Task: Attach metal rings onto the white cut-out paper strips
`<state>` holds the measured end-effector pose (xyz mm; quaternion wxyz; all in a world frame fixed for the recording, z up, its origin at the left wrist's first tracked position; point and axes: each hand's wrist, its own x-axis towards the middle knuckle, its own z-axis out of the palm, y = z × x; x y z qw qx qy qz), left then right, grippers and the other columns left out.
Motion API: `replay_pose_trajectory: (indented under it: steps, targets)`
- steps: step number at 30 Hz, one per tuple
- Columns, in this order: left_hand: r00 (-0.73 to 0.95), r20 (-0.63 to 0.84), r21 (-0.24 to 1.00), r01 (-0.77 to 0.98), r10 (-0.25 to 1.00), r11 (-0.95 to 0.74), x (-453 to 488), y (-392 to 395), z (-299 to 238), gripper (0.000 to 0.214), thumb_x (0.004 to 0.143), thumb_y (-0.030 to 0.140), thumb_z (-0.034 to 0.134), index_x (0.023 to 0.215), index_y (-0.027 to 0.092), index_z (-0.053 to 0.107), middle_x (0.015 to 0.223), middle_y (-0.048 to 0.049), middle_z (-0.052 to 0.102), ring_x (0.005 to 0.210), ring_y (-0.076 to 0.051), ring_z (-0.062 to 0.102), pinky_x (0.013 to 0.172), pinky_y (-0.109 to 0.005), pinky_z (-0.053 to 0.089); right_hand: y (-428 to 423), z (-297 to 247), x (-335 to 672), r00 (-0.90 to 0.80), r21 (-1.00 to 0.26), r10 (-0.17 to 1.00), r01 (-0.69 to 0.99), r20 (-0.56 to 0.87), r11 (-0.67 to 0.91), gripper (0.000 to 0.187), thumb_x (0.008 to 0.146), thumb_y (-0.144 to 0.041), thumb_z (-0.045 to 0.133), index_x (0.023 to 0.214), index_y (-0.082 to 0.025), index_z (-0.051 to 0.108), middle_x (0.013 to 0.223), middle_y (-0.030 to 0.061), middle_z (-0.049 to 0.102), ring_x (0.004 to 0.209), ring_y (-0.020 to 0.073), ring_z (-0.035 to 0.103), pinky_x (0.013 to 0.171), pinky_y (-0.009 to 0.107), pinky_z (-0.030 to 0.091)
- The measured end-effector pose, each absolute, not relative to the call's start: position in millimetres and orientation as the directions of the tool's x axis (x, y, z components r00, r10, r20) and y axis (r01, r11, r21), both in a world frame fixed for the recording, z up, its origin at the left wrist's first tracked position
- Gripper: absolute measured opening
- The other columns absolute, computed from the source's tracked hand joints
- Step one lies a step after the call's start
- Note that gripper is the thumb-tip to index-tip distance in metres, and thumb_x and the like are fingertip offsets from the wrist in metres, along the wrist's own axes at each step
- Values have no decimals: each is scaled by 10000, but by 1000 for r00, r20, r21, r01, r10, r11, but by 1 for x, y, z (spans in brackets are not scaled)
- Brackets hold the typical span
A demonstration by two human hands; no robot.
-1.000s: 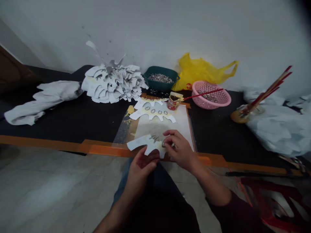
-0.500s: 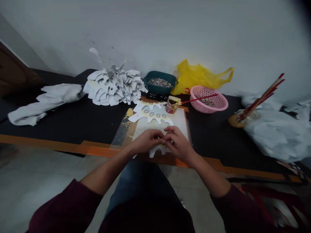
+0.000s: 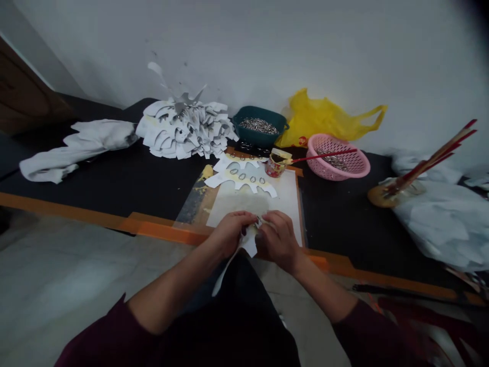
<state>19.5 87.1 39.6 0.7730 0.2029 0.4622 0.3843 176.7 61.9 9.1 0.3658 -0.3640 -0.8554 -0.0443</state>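
Observation:
My left hand (image 3: pixel 232 233) is closed on a white cut-out piece (image 3: pixel 250 244) whose long end hangs over the table's front edge. Thumb and fingers of my right hand (image 3: pixel 280 238) pinch the same piece near its top; a small metal glint shows between the hands, too small to make out fully. Beyond them, a scalloped white piece (image 3: pixel 221 177) lies on the white sheet (image 3: pixel 229 204), with several oval metal rings (image 3: pixel 252 180) on its yellow-smeared strip. Behind it is a second such piece, next to a small tub (image 3: pixel 275 165) with a red-handled brush (image 3: pixel 324 155) across it.
At the back stand a pile of white cut-outs (image 3: pixel 183 127), a green basket (image 3: pixel 246 135) of metal rings, a yellow bag (image 3: pixel 328 120) and a pink basket (image 3: pixel 340 168). White cloth (image 3: pixel 87 142) lies left; a jar with sticks (image 3: pixel 393 191) and a plastic bag (image 3: pixel 446 219) are right.
The white piece has come up off the table's front edge into both hands and now hangs downward, tilted. My hands have moved slightly lower, toward my body. The view has shifted a little.

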Motion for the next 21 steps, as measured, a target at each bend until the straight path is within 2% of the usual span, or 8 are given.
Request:
replay_pose_trajectory:
  steps: [3, 7, 10, 13, 16, 21]
  targets:
    - [283, -517, 686, -428, 808, 589, 19, 82, 39, 163, 563, 267, 672, 596, 132, 586, 508, 21, 539, 451, -79, 458, 469, -223, 341, 61, 8, 175, -463, -176, 590, 669, 661, 722, 226, 818, -121, 509, 1013, -229, 540, 1107, 100, 540, 1127, 252, 443, 899, 479, 449]
    - [271, -475, 716, -433, 837, 547, 19, 75, 35, 248, 488, 215, 762, 615, 141, 562, 512, 36, 555, 448, -73, 471, 478, -205, 344, 62, 0, 174, -406, -266, 632, 660, 660, 703, 203, 811, -176, 546, 1000, -247, 560, 1090, 85, 555, 1111, 250, 462, 909, 485, 429]
    - [205, -456, 750, -436, 866, 498, 19, 69, 31, 242, 489, 205, 764, 622, 137, 573, 548, 31, 583, 482, -73, 494, 510, -202, 366, 61, 1, 174, -370, -309, 653, 659, 661, 686, 160, 808, -159, 543, 922, -262, 587, 992, 53, 593, 1053, 235, 494, 896, 467, 414]
    - [79, -377, 848, -370, 923, 379, 19, 64, 26, 196, 532, 209, 743, 642, 143, 596, 589, 30, 604, 528, -75, 512, 540, -197, 373, 57, 14, 172, -273, -421, 736, 676, 620, 605, 133, 824, -161, 499, 871, -255, 579, 910, 39, 596, 994, 225, 513, 879, 454, 400]
    - [4, -284, 925, -264, 959, 275, 19, 61, 24, 159, 582, 230, 716, 668, 152, 608, 621, 26, 615, 553, -80, 513, 540, -193, 363, 52, 30, 166, -156, -565, 841, 676, 518, 473, 115, 809, -187, 522, 909, -238, 549, 902, 45, 596, 977, 231, 510, 876, 447, 378]
    - [-6, -185, 976, -121, 983, 183, 18, 58, 27, 145, 639, 270, 678, 712, 159, 621, 662, 5, 627, 591, -101, 524, 563, -210, 377, 52, 38, 154, -138, -650, 904, 651, 405, 391, 213, 764, -173, 586, 961, -245, 548, 802, 16, 623, 952, 231, 519, 911, 449, 314]
